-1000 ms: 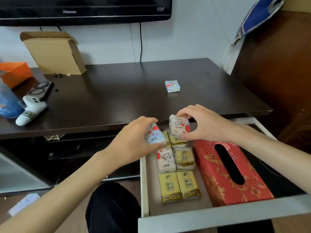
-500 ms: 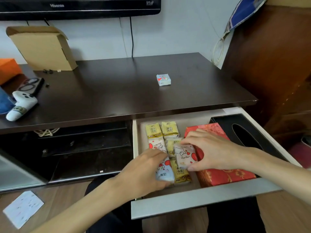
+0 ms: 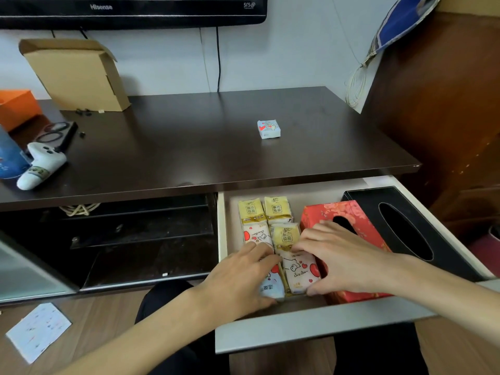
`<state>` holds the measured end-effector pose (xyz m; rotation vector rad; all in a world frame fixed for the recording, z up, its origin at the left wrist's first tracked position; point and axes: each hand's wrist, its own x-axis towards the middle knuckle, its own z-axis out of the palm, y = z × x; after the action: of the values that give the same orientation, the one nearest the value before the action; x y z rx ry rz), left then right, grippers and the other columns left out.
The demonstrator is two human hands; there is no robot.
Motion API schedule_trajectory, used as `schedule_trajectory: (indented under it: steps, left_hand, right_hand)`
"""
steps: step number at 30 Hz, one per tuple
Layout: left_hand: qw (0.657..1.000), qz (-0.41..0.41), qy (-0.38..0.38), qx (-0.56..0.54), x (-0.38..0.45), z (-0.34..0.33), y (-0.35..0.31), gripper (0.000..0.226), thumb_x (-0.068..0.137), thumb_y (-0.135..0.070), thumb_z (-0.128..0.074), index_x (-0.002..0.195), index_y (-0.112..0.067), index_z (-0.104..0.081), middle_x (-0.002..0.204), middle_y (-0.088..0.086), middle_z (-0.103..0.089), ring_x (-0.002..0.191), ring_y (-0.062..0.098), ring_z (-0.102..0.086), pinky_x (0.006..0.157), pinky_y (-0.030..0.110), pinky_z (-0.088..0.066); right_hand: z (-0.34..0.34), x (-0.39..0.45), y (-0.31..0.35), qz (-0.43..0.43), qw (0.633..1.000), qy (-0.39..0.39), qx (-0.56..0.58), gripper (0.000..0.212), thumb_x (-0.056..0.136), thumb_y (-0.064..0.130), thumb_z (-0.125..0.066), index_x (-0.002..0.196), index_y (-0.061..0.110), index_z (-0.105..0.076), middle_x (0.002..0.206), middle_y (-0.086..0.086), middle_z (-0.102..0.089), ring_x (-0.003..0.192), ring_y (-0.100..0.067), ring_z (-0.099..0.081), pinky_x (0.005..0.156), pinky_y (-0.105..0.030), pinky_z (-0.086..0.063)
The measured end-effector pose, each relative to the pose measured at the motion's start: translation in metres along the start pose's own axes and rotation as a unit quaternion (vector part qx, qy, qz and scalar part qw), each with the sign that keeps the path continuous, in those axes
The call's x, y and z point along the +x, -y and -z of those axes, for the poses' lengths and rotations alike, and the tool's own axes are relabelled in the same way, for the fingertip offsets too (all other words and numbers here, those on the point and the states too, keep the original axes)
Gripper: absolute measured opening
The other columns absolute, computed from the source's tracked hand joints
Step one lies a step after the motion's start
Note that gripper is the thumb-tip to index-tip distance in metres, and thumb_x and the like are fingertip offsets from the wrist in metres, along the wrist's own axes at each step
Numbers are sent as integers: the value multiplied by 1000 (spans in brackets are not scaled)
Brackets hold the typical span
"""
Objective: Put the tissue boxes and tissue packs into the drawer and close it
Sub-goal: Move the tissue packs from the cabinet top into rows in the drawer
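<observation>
The white drawer (image 3: 311, 328) stands pulled out under the dark tabletop (image 3: 189, 147). Inside lie several yellow tissue packs (image 3: 278, 209), a red floral tissue box (image 3: 349, 215) and a black tissue box (image 3: 405, 228). My left hand (image 3: 240, 280) presses a pale blue pack with red hearts (image 3: 272, 288) down at the drawer's front. My right hand (image 3: 341, 258) grips a white pack with red hearts (image 3: 300, 272) beside it, against the red box. One small blue-white tissue pack (image 3: 268, 129) lies alone on the tabletop.
On the tabletop's left are a cardboard box (image 3: 78, 74), an orange box (image 3: 16, 106), a blue bottle (image 3: 9, 155) and a white controller (image 3: 42, 166). A TV (image 3: 130, 9) hangs above. A sheet of paper (image 3: 38, 331) lies on the floor. A brown cabinet (image 3: 446, 104) stands at right.
Both hands came down from above the drawer's back to its front, carrying one heart-printed pack each, and now set them in the front row.
</observation>
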<state>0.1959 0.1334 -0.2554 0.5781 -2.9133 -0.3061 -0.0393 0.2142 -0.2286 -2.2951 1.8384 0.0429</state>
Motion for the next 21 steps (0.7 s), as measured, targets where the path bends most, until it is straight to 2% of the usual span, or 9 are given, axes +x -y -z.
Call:
schedule_trajectory:
  steps: [4, 8, 12, 18, 21]
  left_hand:
    - [1000, 1, -6, 9, 1, -1, 1, 73, 83, -52, -69, 145, -24, -43, 139, -5, -45, 128, 13, -37, 103, 34, -43]
    - [1000, -6, -9, 14, 1, -1, 1, 74, 82, -54, -70, 144, -24, -43, 138, -5, -45, 126, 13, -37, 103, 34, -43]
    - [1000, -6, -10, 11, 1, -2, 3, 75, 81, -55, -70, 144, -25, -43, 138, -5, -45, 126, 12, -37, 101, 32, -44]
    - [1000, -2, -10, 3, 1, -2, 4, 75, 81, -55, -70, 144, -26, -42, 138, -6, -45, 125, 11, -38, 101, 31, -45]
    - [1000, 2, -10, -7, 1, -1, 4, 72, 82, -58, -67, 143, -28, -43, 137, -8, -46, 124, 9, -39, 99, 31, -46]
  right_hand:
    - [-2, 1, 2, -3, 1000, -4, -4, 87, 73, 81, -62, 146, 36, -48, 132, 22, -46, 115, 1, -30, 111, -27, -17]
    - [-4, 2, 6, -1, 1000, 6, -29, 87, 75, 81, -61, 146, 33, -48, 134, 18, -48, 126, -7, -36, 122, -39, -14]
    - [-5, 4, 8, -1, 999, 4, -46, 88, 75, 80, -63, 146, 31, -50, 134, 14, -48, 128, -10, -36, 122, -43, -13]
    - [-6, 5, 9, -3, 999, 3, -48, 89, 73, 81, -64, 146, 32, -50, 133, 14, -47, 125, -9, -36, 121, -42, -14]
    - [-1, 4, 9, -4, 999, 8, -34, 87, 74, 83, -62, 145, 33, -51, 132, 17, -47, 122, -7, -37, 117, -37, -22]
